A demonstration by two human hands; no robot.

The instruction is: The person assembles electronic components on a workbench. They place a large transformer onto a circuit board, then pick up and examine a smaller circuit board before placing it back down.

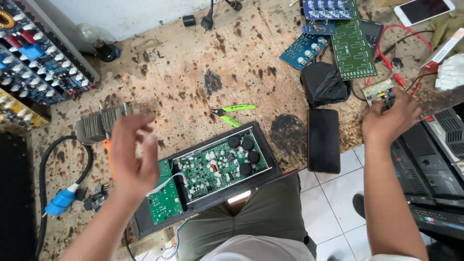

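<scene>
Your left hand (pixel 131 154): open, fingers spread, empty, hovering over the left end of the open amplifier board tray (pixel 212 169), whose long axis runs lower-left to upper-right. Your right hand (pixel 390 120): far right, fingertips on a small circuit module (pixel 378 92); grip unclear.

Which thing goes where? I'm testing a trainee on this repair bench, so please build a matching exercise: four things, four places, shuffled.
Things:
1. green-handled cutters
2. blue plug
3. dark flat phone
4. small green board

Places:
A. at the right hand fingertips
B. bench's left edge, on a black cable
C. just above the open amplifier tray
D. right of the tray, below a black bag

Pairs: 1-C, 2-B, 3-D, 4-A
</scene>
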